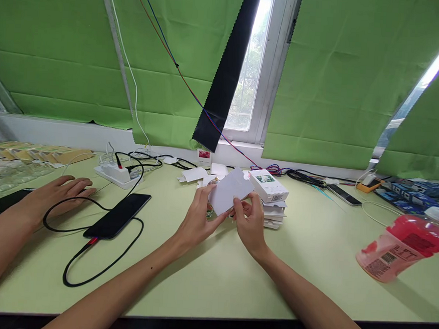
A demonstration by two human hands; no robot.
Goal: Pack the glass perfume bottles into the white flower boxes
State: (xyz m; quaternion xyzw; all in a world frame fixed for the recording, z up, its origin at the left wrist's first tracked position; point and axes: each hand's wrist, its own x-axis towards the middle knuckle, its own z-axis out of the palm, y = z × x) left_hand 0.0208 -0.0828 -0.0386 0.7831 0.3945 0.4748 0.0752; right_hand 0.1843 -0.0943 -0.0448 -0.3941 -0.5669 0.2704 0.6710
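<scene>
A: Where is the white card sleeve [230, 190]?

B: Above the middle of the pale green table [213, 282], held up between both hands. It is tilted, its upper corner towards one o'clock.

A: How do the hands sit on it?

B: The left hand [198, 217] lies at seven o'clock of the sleeve, fingers curled up behind its lower left edge, thumb at the lower rim. The right hand [251, 220] lies at five o'clock, pinching the lower right corner with fingertips. Both are closed on it.

A: Anything behind it?

B: Something small and glassy shows just past the left hand's fingers; I cannot tell what it is. At two o'clock, just beside the right hand, a white printed box [269, 185] rests on a stack of flat white cartons [275, 214].

A: And elsewhere?

B: At nine o'clock a black phone [118, 215] lies on a looped cable. Another person's hand [58, 194] lies flat farther left. A pink bottle [402, 248] lies at three o'clock, well apart.
</scene>
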